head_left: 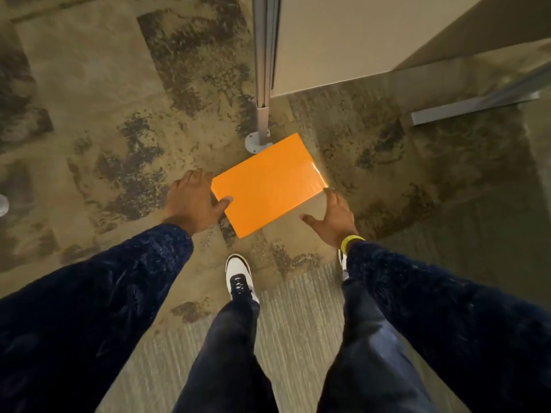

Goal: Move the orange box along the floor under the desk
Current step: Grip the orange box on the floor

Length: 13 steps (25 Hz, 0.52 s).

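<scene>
One orange box is lying flat on the carpet, turned at an angle, and two hands are reaching down to it. One metal leg is standing on a round foot just beyond the box's far corner, so close that the two are touching or nearly so; which, I cannot tell. A pale panel is rising to the right of the leg, and a grey bar is lying low on the floor further right, well apart from the box. Two white shoes are showing below: one is pointing toward the box's near corner, the other is mostly hiding behind the right sleeve. The leg and its foot are standing directly in the path at the box's far end.

The left hand is resting against the box's left edge with fingers spread and loosely curled, the thumb pressing down on the orange top near the corner. The right hand is hovering at the box's right near edge, fingers spread wide; one fingertip is touching or almost touching the right corner, while the thumb is pointing at the near edge. Neither hand is gripping the box. A yellow band is circling the right wrist.
</scene>
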Motion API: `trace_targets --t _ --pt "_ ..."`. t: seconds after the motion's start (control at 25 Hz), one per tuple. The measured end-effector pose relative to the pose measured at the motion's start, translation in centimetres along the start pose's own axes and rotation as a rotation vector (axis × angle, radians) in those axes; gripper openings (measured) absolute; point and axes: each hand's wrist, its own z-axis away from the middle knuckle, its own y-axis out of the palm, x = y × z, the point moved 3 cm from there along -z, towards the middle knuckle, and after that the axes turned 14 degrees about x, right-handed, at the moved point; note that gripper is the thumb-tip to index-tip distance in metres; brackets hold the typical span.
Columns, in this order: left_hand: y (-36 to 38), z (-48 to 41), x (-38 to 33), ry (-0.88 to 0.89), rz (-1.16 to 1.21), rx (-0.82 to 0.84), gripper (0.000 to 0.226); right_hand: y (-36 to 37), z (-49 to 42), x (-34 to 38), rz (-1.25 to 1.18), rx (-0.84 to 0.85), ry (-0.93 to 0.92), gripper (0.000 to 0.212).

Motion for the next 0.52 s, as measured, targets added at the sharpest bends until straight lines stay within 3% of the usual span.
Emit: trace_targets --t 0.32,0.52 --pt "12.7 -14.4 0.9 -0.023 -0.032 0.031 0.085 7.5 -14.7 -4.8 -0.059 -0.084 -0.012 0.097" --pt "16.4 -23.0 0.4 -0.038 -0.029 0.059 0.091 13.1 -21.0 -8.2 -0.101 0.007 0.049 0.105"
